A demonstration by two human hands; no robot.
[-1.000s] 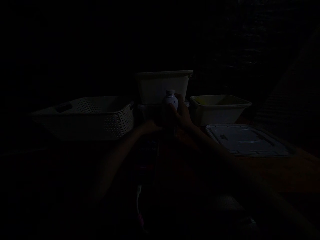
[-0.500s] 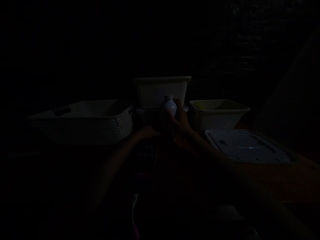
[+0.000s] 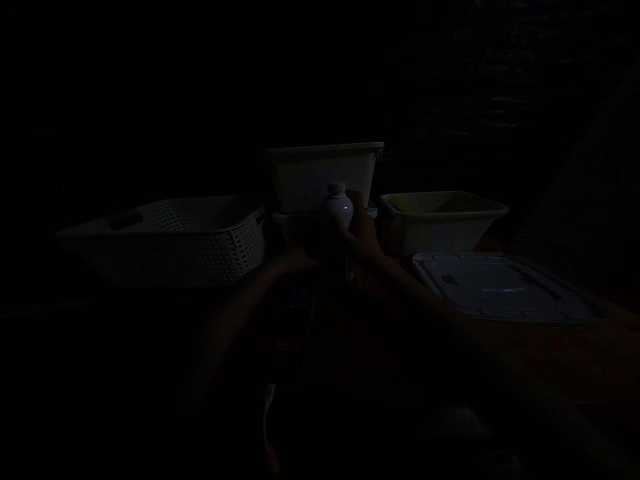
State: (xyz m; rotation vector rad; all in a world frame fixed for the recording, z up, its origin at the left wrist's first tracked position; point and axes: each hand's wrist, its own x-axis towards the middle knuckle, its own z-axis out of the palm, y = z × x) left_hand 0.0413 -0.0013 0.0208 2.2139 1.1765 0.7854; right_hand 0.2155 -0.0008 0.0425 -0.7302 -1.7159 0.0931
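The picture is very dark. A pale bottle with a ribbed screw cap (image 3: pixel 338 204) stands upright in the middle. Wrapped round its right side is my right hand (image 3: pixel 361 233), thumb across the front. My left hand (image 3: pixel 299 259) is low at the bottle's left side; its fingers are lost in shadow, so I cannot make out whether it touches the bottle. Just in front of the left wrist lies a dark phone (image 3: pixel 287 333) with faint digits on its screen and a white cable (image 3: pixel 268 407) running from its near end.
Behind the bottle, a pale tub (image 3: pixel 300 180) sits on top of another lidded container (image 3: pixel 290 230). To the left is a white perforated basket (image 3: pixel 235 257). At right stand an open pale tub (image 3: pixel 440 233) with something yellow-green inside and a flat lid (image 3: pixel 500 287).
The view has shifted slightly, so the tubs and lid sit a little higher in it. My right hand keeps its hold on the bottle, and my left hand stays low beside it.
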